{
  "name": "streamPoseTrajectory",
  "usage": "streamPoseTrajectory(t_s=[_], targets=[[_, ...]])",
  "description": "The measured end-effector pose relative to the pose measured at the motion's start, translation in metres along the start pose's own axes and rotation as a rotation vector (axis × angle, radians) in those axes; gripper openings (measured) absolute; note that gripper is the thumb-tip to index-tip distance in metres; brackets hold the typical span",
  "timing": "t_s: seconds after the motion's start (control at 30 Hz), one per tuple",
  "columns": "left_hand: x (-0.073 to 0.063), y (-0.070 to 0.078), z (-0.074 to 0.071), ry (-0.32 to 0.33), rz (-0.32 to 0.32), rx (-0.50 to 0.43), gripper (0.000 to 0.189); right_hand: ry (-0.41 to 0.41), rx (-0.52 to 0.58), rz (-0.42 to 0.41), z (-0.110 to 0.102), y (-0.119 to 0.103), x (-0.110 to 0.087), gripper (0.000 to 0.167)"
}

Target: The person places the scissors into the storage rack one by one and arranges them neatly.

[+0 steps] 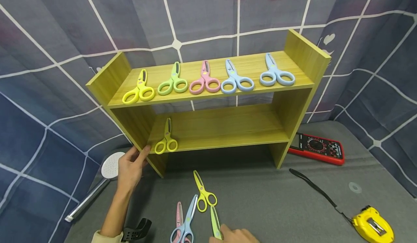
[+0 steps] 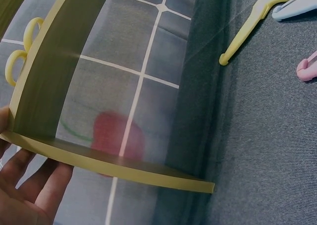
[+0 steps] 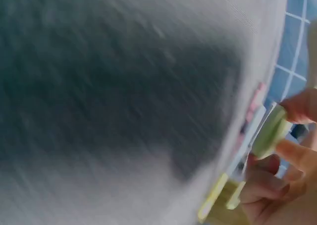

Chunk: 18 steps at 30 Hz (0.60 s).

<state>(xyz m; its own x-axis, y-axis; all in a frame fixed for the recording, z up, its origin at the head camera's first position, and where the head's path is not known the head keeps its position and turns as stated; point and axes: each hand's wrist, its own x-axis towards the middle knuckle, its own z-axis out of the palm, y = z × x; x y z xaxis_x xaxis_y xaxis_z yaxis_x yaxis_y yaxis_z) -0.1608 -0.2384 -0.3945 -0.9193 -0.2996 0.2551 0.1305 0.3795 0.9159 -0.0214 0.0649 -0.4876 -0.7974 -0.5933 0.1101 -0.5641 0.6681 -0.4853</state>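
My left hand [image 1: 129, 168] grips the left side panel of a two-tier wooden shelf [image 1: 224, 125]; in the left wrist view its fingers [image 2: 53, 188] lie against the panel's outer face. At the bottom of the head view, my right hand [image 1: 240, 236] pinches green scissors [image 1: 215, 222], whose handles are hidden. Beside them on the grey surface lie yellow scissors [image 1: 203, 192], and blue scissors [image 1: 188, 217] overlapping pink scissors [image 1: 179, 216]. Another yellow pair [image 1: 167, 138] rests on the lower tier's left end. The right wrist view is blurred, with green scissors [image 3: 270, 133] between the fingers.
Along the top tier sit yellow scissors [image 1: 140, 87], green scissors [image 1: 173, 80], pink scissors [image 1: 205, 79] and two blue pairs. A shower head [image 1: 111, 165] lies left of the shelf. To the right are a red multimeter [image 1: 317, 148] and a yellow tape measure [image 1: 373, 226] with a black strap.
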Motion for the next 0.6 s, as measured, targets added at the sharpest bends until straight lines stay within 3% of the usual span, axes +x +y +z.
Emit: streamPoseTrajectory(t_s=[0.07, 0.13, 0.23, 0.37, 0.6], targets=[[0.000, 0.000, 0.000, 0.002, 0.006, -0.009, 0.033, 0.047, 0.007, -0.164, -0.017, 0.000, 0.006, 0.012], [0.000, 0.001, 0.000, 0.004, 0.010, -0.017, 0.032, 0.138, 0.028, -0.331, -0.036, 0.001, 0.015, 0.025], [0.000, 0.001, 0.000, 0.002, 0.013, -0.020, 0.033, 0.335, 0.055, -0.445, -0.064, -0.003, 0.032, 0.041], [-0.001, 0.001, 0.001, -0.006, 0.017, -0.013, 0.036, 0.505, 0.050, -0.434, -0.096, -0.006, 0.058, 0.043], [-0.001, 0.001, 0.001, -0.002, 0.012, -0.015, 0.036, 0.475, 0.115, -0.253, -0.122, 0.004, 0.095, 0.040]])
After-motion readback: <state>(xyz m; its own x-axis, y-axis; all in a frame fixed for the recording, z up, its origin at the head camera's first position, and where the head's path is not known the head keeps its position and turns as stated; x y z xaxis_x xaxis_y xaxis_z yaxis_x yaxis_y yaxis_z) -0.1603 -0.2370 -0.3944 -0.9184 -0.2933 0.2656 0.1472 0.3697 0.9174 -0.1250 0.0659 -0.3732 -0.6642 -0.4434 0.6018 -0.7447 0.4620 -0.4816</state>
